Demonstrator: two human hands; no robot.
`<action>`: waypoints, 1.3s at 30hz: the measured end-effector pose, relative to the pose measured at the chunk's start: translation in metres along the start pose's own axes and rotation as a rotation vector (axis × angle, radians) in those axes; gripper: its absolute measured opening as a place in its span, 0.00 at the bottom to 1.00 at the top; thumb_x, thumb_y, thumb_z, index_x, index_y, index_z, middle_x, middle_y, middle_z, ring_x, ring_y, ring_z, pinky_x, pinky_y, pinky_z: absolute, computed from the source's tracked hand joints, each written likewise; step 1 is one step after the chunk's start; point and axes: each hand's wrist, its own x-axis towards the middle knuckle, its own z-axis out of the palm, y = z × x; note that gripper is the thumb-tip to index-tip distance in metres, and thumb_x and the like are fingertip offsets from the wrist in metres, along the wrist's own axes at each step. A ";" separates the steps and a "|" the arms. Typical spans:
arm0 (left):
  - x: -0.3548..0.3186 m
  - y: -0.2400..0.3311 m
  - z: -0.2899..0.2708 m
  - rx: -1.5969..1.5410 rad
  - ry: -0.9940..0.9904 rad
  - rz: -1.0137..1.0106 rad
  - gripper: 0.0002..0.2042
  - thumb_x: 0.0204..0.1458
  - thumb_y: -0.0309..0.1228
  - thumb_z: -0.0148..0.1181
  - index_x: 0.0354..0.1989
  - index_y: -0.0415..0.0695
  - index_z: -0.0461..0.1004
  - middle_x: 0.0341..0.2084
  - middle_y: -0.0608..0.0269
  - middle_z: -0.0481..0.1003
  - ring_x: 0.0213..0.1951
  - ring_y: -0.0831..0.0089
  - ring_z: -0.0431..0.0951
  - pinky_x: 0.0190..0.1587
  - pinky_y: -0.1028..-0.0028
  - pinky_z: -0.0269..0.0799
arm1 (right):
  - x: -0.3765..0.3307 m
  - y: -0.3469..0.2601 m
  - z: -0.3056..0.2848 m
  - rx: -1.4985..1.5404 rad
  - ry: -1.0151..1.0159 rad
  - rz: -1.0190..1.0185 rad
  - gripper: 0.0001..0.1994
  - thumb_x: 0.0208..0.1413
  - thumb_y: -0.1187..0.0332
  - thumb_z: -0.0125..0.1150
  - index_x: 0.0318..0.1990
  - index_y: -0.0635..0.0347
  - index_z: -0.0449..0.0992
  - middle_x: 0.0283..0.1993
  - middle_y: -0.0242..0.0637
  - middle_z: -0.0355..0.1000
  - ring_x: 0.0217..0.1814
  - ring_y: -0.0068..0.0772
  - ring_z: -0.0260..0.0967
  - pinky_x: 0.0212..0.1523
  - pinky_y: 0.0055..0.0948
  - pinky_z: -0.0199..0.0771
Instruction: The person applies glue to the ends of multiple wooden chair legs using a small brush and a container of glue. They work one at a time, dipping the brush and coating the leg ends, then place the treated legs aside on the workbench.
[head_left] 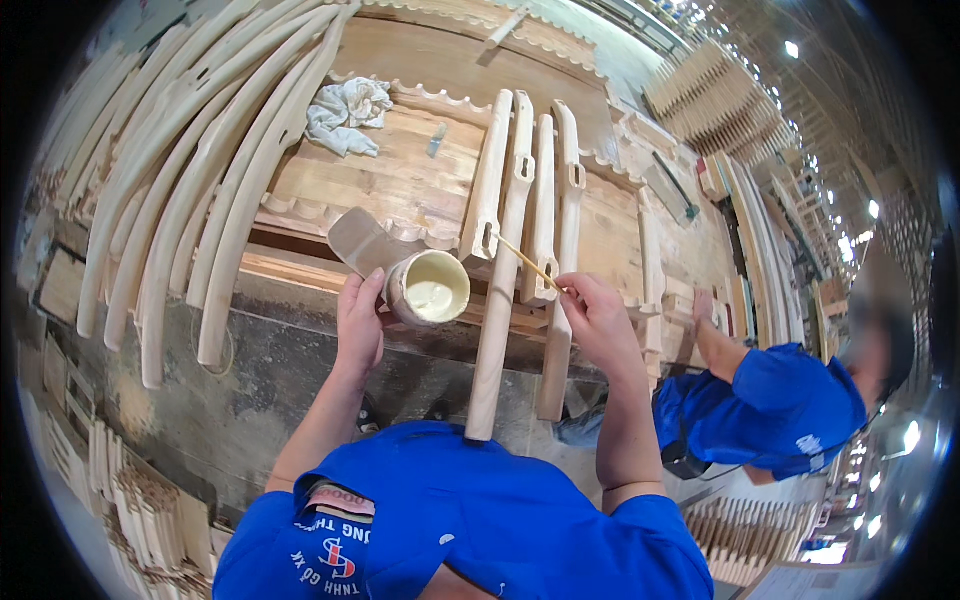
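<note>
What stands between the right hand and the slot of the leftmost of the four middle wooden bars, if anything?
The second bar and third bar lie between the right hand and the slot in the leftmost bar. The thin stick in the hand passes over both, its tip apparently at the slot, so nothing visible blocks it.

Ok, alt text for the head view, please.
The right hand holds a thin yellowish stick at a slotted pale wooden bar; the left hand grips a round cup of creamy substance. A blue-shirted co-worker is at right.
</note>
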 end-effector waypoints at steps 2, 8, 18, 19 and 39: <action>0.001 0.004 -0.008 -0.015 0.013 0.007 0.11 0.61 0.34 0.48 0.47 0.43 0.68 0.38 0.65 0.75 0.40 0.78 0.75 0.35 0.76 0.75 | -0.007 -0.020 0.008 0.058 -0.025 0.094 0.09 0.55 0.74 0.53 0.44 0.64 0.73 0.35 0.50 0.73 0.37 0.49 0.72 0.40 0.36 0.70; 0.008 0.014 -0.027 0.000 -0.003 0.013 0.11 0.61 0.33 0.48 0.48 0.43 0.67 0.40 0.64 0.75 0.41 0.77 0.76 0.39 0.73 0.75 | -0.034 -0.030 0.040 0.153 0.061 0.207 0.11 0.57 0.73 0.50 0.45 0.66 0.73 0.27 0.43 0.71 0.29 0.31 0.70 0.35 0.28 0.69; 0.026 0.018 -0.040 0.028 -0.115 -0.089 0.11 0.61 0.33 0.46 0.48 0.42 0.66 0.42 0.62 0.74 0.41 0.75 0.77 0.32 0.72 0.79 | -0.049 -0.042 0.076 0.009 0.325 0.225 0.09 0.53 0.75 0.53 0.42 0.62 0.75 0.35 0.47 0.70 0.36 0.50 0.70 0.38 0.41 0.70; 0.027 0.019 -0.038 0.028 -0.117 -0.088 0.10 0.62 0.33 0.45 0.48 0.43 0.66 0.41 0.63 0.74 0.39 0.77 0.77 0.30 0.75 0.78 | -0.050 -0.046 0.079 0.014 0.313 0.244 0.09 0.53 0.75 0.53 0.42 0.62 0.75 0.35 0.47 0.70 0.36 0.50 0.70 0.38 0.41 0.70; 0.049 0.020 -0.050 0.026 -0.207 -0.177 0.10 0.61 0.31 0.47 0.47 0.42 0.66 0.43 0.61 0.74 0.43 0.74 0.76 0.42 0.72 0.77 | -0.055 -0.063 0.090 0.078 0.376 0.324 0.10 0.52 0.77 0.52 0.41 0.67 0.75 0.35 0.48 0.72 0.38 0.46 0.71 0.40 0.35 0.70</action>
